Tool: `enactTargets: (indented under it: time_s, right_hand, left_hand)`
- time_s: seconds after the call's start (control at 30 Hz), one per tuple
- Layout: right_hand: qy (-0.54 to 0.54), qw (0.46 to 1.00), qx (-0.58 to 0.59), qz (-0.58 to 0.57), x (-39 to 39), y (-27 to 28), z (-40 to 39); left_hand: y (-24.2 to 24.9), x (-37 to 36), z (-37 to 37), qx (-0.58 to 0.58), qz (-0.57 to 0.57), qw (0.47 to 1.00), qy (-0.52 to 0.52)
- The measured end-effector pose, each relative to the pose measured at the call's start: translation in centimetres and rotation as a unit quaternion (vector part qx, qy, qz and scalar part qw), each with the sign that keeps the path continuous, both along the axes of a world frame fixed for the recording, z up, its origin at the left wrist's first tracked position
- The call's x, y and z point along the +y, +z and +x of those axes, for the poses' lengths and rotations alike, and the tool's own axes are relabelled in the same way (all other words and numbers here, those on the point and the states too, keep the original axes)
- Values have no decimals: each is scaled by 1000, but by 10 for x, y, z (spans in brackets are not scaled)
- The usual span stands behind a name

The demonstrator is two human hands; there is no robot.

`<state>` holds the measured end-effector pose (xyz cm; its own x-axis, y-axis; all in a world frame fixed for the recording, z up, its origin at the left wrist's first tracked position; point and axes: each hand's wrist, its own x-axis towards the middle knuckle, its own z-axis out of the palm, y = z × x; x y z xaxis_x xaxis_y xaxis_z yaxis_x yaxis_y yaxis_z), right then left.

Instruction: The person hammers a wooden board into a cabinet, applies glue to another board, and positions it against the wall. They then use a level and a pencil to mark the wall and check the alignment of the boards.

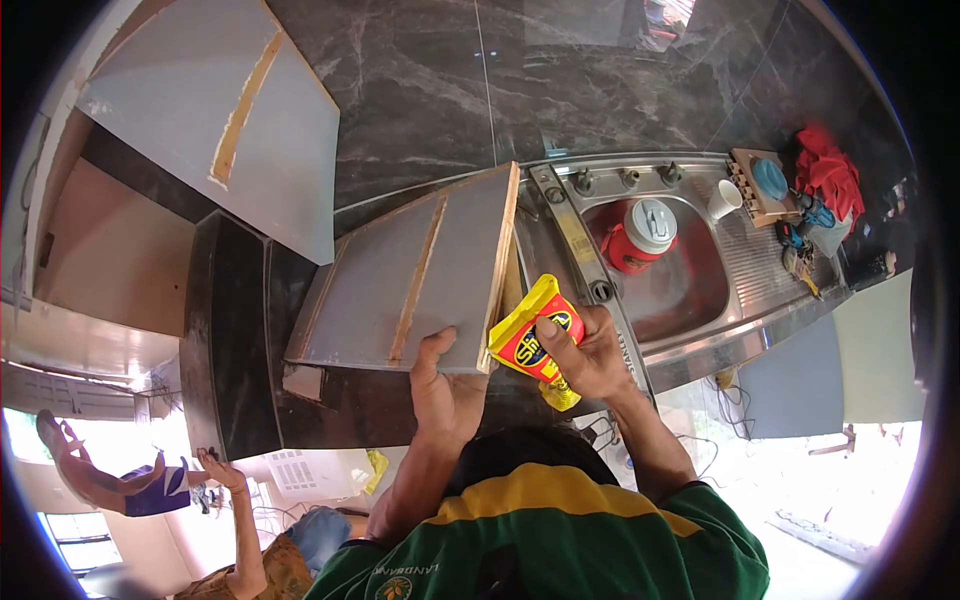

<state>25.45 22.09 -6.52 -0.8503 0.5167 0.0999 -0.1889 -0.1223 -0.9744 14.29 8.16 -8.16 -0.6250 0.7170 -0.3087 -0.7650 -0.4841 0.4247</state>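
Your right hand has its fingers clenched around a yellow and red packet, the thumb pressed flat on its printed front near the dark blue label. The packet lies on the left side of those fingers, tilted, with its wide yellow edge turned up and away from you and a crumpled yellow end sticking out below your grip. Its left corner comes right up to the raw wood edge of the grey panel; you can't tell from here whether the two touch.

Your left hand grasps that panel at its near edge, close to the corner, the thumb on the grey face and the other fingers mostly hidden beneath. The panel stands tilted over the dark tabletop, a strip of bare wood running across its face.

Just beyond your right hand, a long level lies alongside the steel sink. In the basin sits a red jug with a white lid. A white cup is at the basin's far right corner, near a wooden piece carrying a round blue item, with a red cloth beyond. Up on your left is another grey board, and below it a co-worker's hand reaches to the edge of a dark slab.
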Motion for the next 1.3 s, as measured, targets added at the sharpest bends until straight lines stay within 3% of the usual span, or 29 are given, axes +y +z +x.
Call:
enactTargets:
  time_s: [1.3]
  right_hand:
    - [-26, 1000, -2, 10, 18, -11, -18]
  left_hand:
    - [0, -14, 4, -26, -26, 999, -17]
